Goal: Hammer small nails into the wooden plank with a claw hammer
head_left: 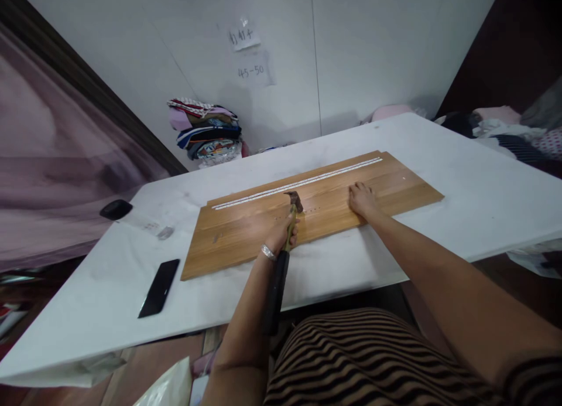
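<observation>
My left hand [278, 235], with a silvery band at its wrist, is closed around the handle of a claw hammer [290, 227]. The hammer's dark head [295, 201] is over the middle of a wooden board [246, 233], close to a row of tiny nail-like points [312, 210]. Whether the head touches the board, I cannot tell. The long black grip extends back past my wrist toward my body. On the right half of the board rests my right hand [363, 201], palm down, its fingers slightly bent and nothing visible in them.
Two thin white strips [298, 184] run along the board's far edge. The board lies on a white table [342, 265]. A black phone [160, 287] is at left, with a dark rounded object [116, 209] beyond it. Folded clothes [208, 130] are stacked by the wall.
</observation>
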A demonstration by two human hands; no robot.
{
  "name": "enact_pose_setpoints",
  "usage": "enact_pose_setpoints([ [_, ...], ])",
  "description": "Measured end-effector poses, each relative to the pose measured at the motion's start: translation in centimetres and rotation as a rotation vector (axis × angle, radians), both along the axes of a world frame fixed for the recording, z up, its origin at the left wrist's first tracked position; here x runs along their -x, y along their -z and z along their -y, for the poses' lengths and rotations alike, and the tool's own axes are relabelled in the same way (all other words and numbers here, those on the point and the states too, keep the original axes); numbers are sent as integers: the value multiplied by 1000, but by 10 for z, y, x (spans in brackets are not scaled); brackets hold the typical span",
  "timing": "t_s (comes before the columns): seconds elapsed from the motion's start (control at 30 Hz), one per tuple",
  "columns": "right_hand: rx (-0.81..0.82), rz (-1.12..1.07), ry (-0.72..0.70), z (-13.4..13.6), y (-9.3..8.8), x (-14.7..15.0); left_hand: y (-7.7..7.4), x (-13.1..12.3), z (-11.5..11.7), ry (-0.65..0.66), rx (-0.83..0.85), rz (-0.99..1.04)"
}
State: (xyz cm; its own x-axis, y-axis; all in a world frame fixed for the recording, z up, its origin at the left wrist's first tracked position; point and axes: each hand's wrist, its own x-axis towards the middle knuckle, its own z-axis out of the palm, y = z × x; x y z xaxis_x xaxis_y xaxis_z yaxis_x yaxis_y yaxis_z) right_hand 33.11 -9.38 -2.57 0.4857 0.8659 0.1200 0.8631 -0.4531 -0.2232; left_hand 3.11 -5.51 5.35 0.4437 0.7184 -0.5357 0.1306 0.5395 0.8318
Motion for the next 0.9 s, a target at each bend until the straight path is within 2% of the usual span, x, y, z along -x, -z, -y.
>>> enact_pose_setpoints([
  [0.23, -8, 1, -2, 1, -2, 2, 2, -1, -2, -10, 1, -44],
  [0.5, -8, -7, 8, 1, -3, 2, -3, -2, 1, -19, -5, -24],
  [0.9, -22, -9, 12, -1, 1, 0, 3, -1, -3, -4, -24, -18],
])
